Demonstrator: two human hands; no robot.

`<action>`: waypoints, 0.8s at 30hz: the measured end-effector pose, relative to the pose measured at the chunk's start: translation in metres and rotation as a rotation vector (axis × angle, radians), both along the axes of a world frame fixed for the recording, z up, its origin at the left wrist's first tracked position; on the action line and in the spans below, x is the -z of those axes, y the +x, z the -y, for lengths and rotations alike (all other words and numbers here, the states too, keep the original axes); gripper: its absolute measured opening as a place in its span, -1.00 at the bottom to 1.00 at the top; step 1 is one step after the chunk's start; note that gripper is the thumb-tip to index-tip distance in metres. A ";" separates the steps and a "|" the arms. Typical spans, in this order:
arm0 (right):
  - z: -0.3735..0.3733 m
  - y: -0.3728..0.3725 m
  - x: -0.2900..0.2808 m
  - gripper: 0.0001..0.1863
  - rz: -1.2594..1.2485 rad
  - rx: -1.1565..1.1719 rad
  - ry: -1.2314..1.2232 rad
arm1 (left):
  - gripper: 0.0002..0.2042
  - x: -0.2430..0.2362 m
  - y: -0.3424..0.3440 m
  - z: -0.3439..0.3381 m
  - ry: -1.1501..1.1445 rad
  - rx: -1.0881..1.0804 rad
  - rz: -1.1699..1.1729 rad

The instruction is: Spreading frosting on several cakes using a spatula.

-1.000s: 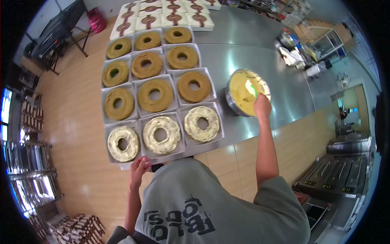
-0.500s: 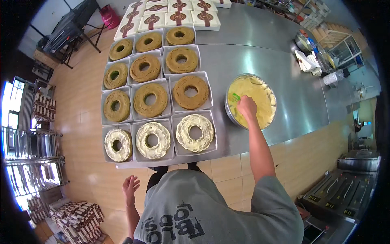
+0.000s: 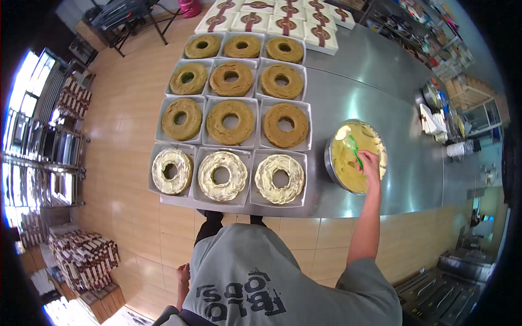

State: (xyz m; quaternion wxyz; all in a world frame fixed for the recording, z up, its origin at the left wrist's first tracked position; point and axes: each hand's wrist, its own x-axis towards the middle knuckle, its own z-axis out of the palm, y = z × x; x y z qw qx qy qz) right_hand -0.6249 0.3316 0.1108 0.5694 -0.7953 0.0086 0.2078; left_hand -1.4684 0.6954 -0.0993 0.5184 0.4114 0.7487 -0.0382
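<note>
My right hand (image 3: pixel 370 164) grips a green-handled spatula (image 3: pixel 354 148) over a metal bowl (image 3: pixel 328 160). The bowl holds pale yellow cream (image 3: pixel 343 165), with a whiter dab near its far left side; the spatula's lower end lies against the cream. My left hand (image 3: pixel 184 271) hangs low beside my body, away from the table. Its fingers are small and partly hidden. Left of the bowl, ring-shaped cakes stand in open white boxes in rows. The nearest row, including the right-hand cake (image 3: pixel 265 182), is coated in pale cream; the rows behind, such as this brown cake (image 3: pixel 272 127), are bare.
Closed white boxes with brown bands (image 3: pixel 251 23) cover the table's far end. The steel table (image 3: pixel 405 179) extends right of the bowl, towards stacked white items (image 3: pixel 431 119) and containers. Metal racks (image 3: pixel 43 176) and piled boxes (image 3: pixel 84 255) stand on the left.
My view has shifted, so table and cakes appear further right. In the bowl, the spatula now shows more fully, and a whiter patch has appeared. My left hand has drawn in closer to my body.
</note>
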 end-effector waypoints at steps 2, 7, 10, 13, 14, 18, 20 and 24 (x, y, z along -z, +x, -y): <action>-0.008 -0.006 -0.011 -0.84 0.033 -0.016 0.095 | -0.70 0.004 0.009 0.005 0.066 0.121 -0.026; -0.054 -0.038 -0.022 -0.82 0.048 -0.017 0.286 | -0.70 0.022 0.009 -0.007 0.165 -0.007 0.150; -0.126 -0.076 -0.043 -0.77 0.002 -0.161 0.412 | -0.65 0.015 0.029 -0.032 0.178 -0.132 0.270; -0.217 -0.118 -0.037 -0.76 -0.072 -0.349 0.636 | -0.63 -0.009 0.030 -0.054 0.181 -0.199 0.252; -0.250 -0.130 -0.033 -0.76 -0.077 -0.374 0.661 | -0.64 -0.009 0.018 -0.057 0.187 -0.218 0.248; -0.365 -0.171 -0.006 -0.76 -0.215 -0.324 0.721 | -0.65 0.005 -0.046 -0.066 0.212 -0.339 0.230; -0.423 -0.164 0.033 -0.74 1.095 -0.733 0.170 | -0.65 0.051 -0.104 -0.056 0.297 -0.368 0.164; -0.546 -0.170 0.093 -0.66 0.434 -0.608 0.354 | -0.61 0.014 -0.135 -0.113 0.262 -0.348 0.042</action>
